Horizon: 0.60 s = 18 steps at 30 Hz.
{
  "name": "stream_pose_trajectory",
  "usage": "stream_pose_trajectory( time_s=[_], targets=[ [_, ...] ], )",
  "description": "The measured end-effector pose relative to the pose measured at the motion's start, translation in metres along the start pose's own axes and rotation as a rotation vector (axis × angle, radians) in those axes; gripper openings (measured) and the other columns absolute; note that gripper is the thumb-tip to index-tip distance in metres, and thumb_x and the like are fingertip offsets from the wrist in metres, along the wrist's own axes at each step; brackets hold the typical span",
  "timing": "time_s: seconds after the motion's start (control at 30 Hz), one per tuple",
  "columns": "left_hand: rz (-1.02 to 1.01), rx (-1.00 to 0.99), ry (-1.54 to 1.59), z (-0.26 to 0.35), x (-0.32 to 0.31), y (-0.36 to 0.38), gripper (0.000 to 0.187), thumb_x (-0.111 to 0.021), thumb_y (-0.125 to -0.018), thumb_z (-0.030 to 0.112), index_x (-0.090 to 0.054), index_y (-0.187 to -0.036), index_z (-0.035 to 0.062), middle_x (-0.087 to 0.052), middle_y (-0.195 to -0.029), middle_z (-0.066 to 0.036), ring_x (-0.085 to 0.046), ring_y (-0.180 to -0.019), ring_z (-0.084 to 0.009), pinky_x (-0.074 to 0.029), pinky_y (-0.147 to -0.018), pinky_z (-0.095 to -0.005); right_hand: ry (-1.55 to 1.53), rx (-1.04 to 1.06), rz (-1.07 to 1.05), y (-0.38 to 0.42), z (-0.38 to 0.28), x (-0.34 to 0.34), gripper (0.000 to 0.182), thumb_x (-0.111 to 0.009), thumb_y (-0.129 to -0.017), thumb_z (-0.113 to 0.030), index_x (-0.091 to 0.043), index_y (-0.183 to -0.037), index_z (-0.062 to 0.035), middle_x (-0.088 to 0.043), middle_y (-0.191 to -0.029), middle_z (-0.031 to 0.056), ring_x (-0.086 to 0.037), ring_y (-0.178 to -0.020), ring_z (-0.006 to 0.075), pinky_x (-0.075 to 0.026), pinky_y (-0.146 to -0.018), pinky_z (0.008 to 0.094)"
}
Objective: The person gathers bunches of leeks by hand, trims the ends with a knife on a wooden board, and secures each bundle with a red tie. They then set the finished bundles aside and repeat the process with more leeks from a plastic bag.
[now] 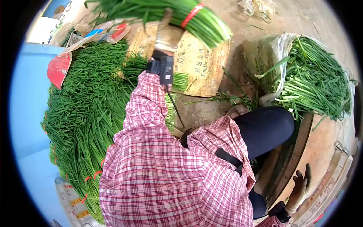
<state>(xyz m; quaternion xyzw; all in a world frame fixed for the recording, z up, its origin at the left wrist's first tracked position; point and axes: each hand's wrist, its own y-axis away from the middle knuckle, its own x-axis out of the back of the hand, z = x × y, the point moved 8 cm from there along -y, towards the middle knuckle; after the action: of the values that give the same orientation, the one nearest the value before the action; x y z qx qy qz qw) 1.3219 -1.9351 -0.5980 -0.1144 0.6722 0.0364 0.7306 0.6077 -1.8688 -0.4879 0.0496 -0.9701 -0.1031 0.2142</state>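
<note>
My left hand (pixel 166 36), in a pale glove with dark fingers, grips a bundle of garlic chives (pixel 208 28) at the top of the view. Red tape binds the bundle, whose pale cut ends point right; it is blurred by motion. Below it lies a flattened printed cardboard sheet (pixel 204 72), with another bunch of chives (pixel 180 81) at its left edge. My right hand (pixel 300 191), gloved too, is at the lower right with its fingers apart and nothing in it. A wooden board (pixel 321 151) is the nearest thing to it.
A large pile of chives (pixel 83 109), several bunches taped red, fills the left side beside a blue wall (pixel 28 113). At the right, loose chives (pixel 314 79) spill from a clear plastic bag (pixel 281 68). Scraps of leaf litter the floor (pixel 234 22) near my bent knee.
</note>
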Motion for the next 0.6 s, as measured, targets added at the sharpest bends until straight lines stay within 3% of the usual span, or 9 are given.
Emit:
stream_pose_trajectory(
  time_s=[0.07,0.1,0.17,0.2,0.3,0.4,0.43,0.57,0.6],
  targets=[
    [0.156,-0.102,-0.205,0.020,0.034,0.018,0.056,-0.064,-0.091,0.042,-0.050,-0.132,0.0064,-0.057,-0.129,-0.011,-0.050,-0.122,-0.0265,-0.033,-0.110,-0.0440,-0.032,-0.065,0.007,-0.003,0.027,0.016,0.065,-0.047,-0.098,-0.045,-0.040,-0.142,0.0022,-0.045,-0.145,0.0103,-0.059,-0.105,0.0229,-0.048,-0.082,0.0292],
    [0.439,-0.399,-0.754,0.026,0.021,0.043,0.053,-0.062,-0.092,0.043,-0.051,-0.130,0.0070,-0.061,-0.121,-0.013,-0.055,-0.115,-0.0250,-0.041,-0.104,-0.0429,-0.030,-0.074,0.006,-0.003,0.035,0.018,0.065,-0.047,-0.098,-0.045,-0.040,-0.142,0.0022,-0.045,-0.145,0.0103,-0.059,-0.105,0.0229,-0.048,-0.082,0.0292],
    [0.563,-0.389,-0.758,0.065,0.110,0.064,0.069,-0.066,-0.086,0.052,-0.047,-0.134,0.0062,-0.057,-0.127,-0.016,-0.051,-0.119,-0.0336,-0.042,-0.100,-0.0490,-0.125,-0.182,-0.017,-0.006,0.053,0.020,0.065,-0.049,-0.098,-0.044,-0.039,-0.143,0.0018,-0.043,-0.146,0.0105,-0.059,-0.105,0.0245,-0.049,-0.084,0.0305],
    [0.668,-0.229,-0.610,0.064,0.143,0.079,0.072,-0.061,-0.089,0.054,-0.042,-0.138,0.0052,-0.048,-0.137,-0.018,-0.046,-0.124,-0.0369,-0.037,-0.105,-0.0499,-0.146,-0.237,-0.025,-0.005,0.063,0.023,0.066,-0.050,-0.097,-0.044,-0.038,-0.144,0.0012,-0.041,-0.148,0.0102,-0.058,-0.106,0.0257,-0.049,-0.087,0.0320],
    [1.249,-0.098,-0.329,0.022,0.179,0.141,0.084,-0.057,-0.090,0.058,-0.029,-0.147,0.0030,-0.032,-0.151,-0.022,-0.042,-0.129,-0.0400,-0.032,-0.109,-0.0515,-0.133,-0.271,-0.026,0.003,0.090,0.044,0.067,-0.050,-0.096,-0.045,-0.038,-0.143,0.0011,-0.041,-0.148,0.0095,-0.057,-0.107,0.0255,-0.050,-0.087,0.0332],
    [1.719,-0.250,-0.682,0.095,0.342,0.226,0.070,-0.078,-0.080,0.035,-0.047,-0.134,0.0016,-0.059,-0.126,-0.015,-0.060,-0.100,-0.0354,-0.049,-0.085,-0.0529,-0.053,-0.414,0.040,0.014,0.102,0.069,0.065,-0.046,-0.096,-0.048,-0.039,-0.145,-0.0057,-0.039,-0.150,0.0037,-0.054,-0.110,0.0239,-0.045,-0.088,0.0335],
    [1.668,-0.362,-0.761,0.107,0.377,0.234,0.066,-0.079,-0.080,0.025,-0.048,-0.134,0.0006,-0.060,-0.128,-0.013,-0.060,-0.103,-0.0328,-0.049,-0.088,-0.0519,-0.002,-0.521,0.139,0.020,0.109,0.083,0.064,-0.045,-0.096,-0.049,-0.039,-0.146,-0.0086,-0.039,-0.150,0.0016,-0.053,-0.112,0.0235,-0.042,-0.089,0.0345],
    [1.748,-0.036,-0.927,0.116,0.376,0.230,0.073,-0.078,-0.081,0.029,-0.043,-0.137,-0.0022,-0.059,-0.128,-0.020,-0.060,-0.108,-0.0371,-0.052,-0.082,-0.0511,-0.020,-0.504,0.174,0.048,0.119,0.115,0.063,-0.044,-0.095,-0.050,-0.040,-0.147,-0.0136,-0.037,-0.151,0.0000,-0.047,-0.119,0.0282,-0.034,-0.098,0.0431],
    [1.732,-0.003,-0.833,0.107,0.366,0.229,0.074,-0.078,-0.082,0.030,-0.042,-0.138,-0.0031,-0.057,-0.130,-0.023,-0.059,-0.109,-0.0395,-0.052,-0.082,-0.0519,-0.054,-0.629,0.340,0.057,0.134,0.127,0.062,-0.044,-0.095,-0.049,-0.040,-0.146,-0.0136,-0.035,-0.152,0.0021,-0.044,-0.126,0.0329,-0.031,-0.104,0.0467]
  ],
)
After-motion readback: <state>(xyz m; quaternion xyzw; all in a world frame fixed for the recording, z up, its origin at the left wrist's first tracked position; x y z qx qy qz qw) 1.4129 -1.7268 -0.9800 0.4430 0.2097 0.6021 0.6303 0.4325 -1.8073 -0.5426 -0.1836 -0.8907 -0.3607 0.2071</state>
